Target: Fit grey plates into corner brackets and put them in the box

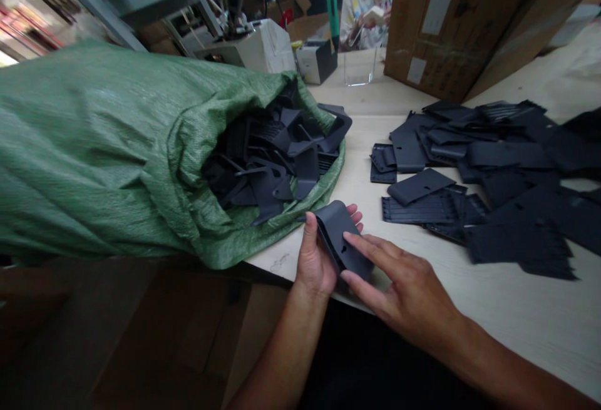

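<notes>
Between the person's two hands, just above the near edge of a pale table (530, 313), is a dark grey plastic part (339, 225), bent over on itself with a rounded end pointing away from the person and a small keyhole-like opening in its upper face. It lies tilted across the palm of the left hand (315, 267), which is closed around it: the thumb presses along the part's left edge, while the fingertips show past its far right side. The right hand (413, 288) reaches in from the right, its index finger and thumb apart, both tips touching the upper face on either side of the opening; its remaining fingers are partly hidden. Just beyond the left hand, a large green woven sack (107, 147) lies on its side, its mouth facing right and crammed with similar dark parts (267, 153). To the right, well apart from the sack, a loose heap of flat dark pieces (511, 153) spreads over the tabletop, some smooth, some ribbed. Behind the heap stands a big cardboard box (436, 41) with white labels. Left of that box are a clear plastic holder (359, 71) and a small white-and-dark box (317, 61). Farther back, a co-worker (353, 6) in a patterned light top holds a pale object (374, 15).
</notes>
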Demonstrator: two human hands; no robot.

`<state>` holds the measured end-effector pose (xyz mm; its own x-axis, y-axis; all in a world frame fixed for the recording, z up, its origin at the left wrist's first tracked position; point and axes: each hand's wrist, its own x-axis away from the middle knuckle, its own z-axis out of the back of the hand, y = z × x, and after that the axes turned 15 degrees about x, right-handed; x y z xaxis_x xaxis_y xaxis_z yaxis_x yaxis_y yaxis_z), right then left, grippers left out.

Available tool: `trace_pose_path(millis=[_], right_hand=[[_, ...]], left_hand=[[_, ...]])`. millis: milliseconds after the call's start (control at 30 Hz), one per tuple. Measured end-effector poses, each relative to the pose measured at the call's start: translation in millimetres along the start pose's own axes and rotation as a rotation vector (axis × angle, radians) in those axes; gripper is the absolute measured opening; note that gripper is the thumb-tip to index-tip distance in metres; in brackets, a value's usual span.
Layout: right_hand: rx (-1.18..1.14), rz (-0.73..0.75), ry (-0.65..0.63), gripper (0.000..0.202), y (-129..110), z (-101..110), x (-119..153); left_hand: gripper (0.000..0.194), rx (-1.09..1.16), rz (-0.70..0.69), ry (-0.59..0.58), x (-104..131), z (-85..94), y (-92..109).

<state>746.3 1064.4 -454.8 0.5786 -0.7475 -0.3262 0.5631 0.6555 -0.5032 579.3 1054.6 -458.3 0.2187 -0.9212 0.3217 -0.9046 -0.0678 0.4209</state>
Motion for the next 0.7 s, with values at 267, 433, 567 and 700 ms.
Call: trace_pose_path(millis=[267, 433, 567, 700], right_hand=[[0.001, -0.013, -0.036, 0.052, -0.7, -0.3, 3.6], [0.014, -0.018, -0.042, 0.051, -1.4, 2.2, 3.1], [0.059, 0.003, -0.068, 0.054, -2.5, 4.1, 2.9], [0.098, 0.019, -0.079, 0.054, -4.7, 7.1, 3.1]], left_hand=[[0.072, 0.005, 0.008, 0.020, -2.1, 2.4, -4.0], [0.074, -0.012, -0.004, 0.037, 0.3, -0.7, -3.4], [0.076, -0.051, 0.011, 0.037, 2.5, -1.5, -3.2], [0.079, -0.089, 0.002, 0.000, 3.7, -2.3, -4.4]])
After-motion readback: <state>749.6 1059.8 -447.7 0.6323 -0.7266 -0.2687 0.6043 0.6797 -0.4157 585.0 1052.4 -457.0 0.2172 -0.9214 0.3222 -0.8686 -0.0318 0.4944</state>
